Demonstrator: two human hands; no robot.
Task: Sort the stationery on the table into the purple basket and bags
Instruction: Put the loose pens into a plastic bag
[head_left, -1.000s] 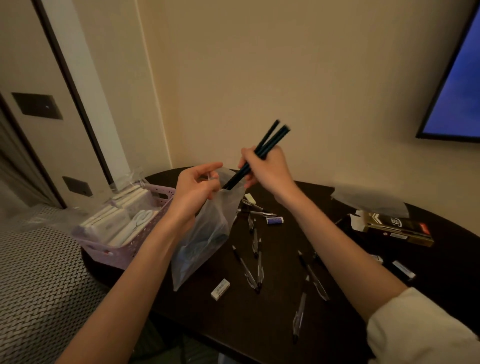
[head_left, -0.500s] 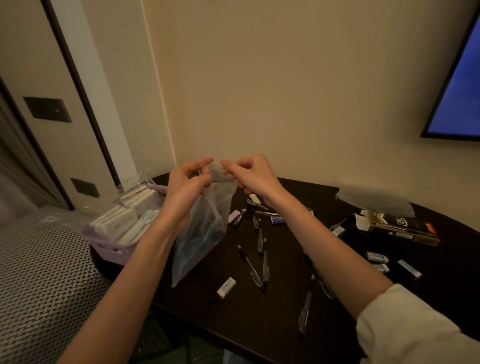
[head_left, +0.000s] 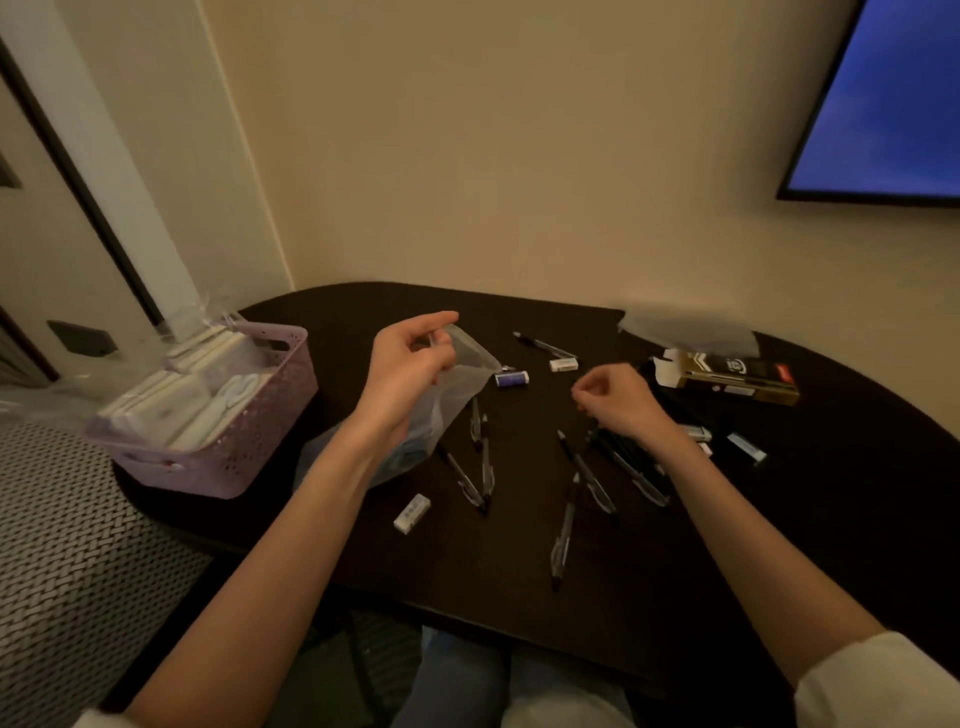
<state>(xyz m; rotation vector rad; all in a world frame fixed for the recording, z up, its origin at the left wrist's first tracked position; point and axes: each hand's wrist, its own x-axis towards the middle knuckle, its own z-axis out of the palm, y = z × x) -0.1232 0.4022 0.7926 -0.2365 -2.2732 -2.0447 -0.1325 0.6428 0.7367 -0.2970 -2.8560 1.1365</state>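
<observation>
Sitting at the far left edge of the dark tabletop (head_left: 779, 561) is the purple basket (head_left: 249, 447), filled with flat white packets. Just right of the basket, the left hand (head_left: 410, 374) pinches the top rim of a clear plastic bag (head_left: 457, 395) between thumb and fingers; the bag hangs down with its lower end resting on the tabletop, and pale blue contents show through the film. A white eraser (head_left: 412, 513) lies near the front edge, below the bag. Beside the bag, several pens (head_left: 480, 467) lie scattered, some crossing each other. Behind them lie a blue-sleeved eraser (head_left: 511, 378), a second white eraser (head_left: 563, 365) and a single pen (head_left: 540, 344). The right hand (head_left: 621, 402) hovers low over a dark cluster of pens (head_left: 628, 462), fingers curled inward; whether the fingertips pinch anything cannot be told. A further pen (head_left: 563, 530) points toward the front edge. To the right of this hand lie an open black-and-gold carton (head_left: 727, 376), a folded clear bag (head_left: 685, 327) behind it, and more small erasers (head_left: 745, 448) near the wrist.
</observation>
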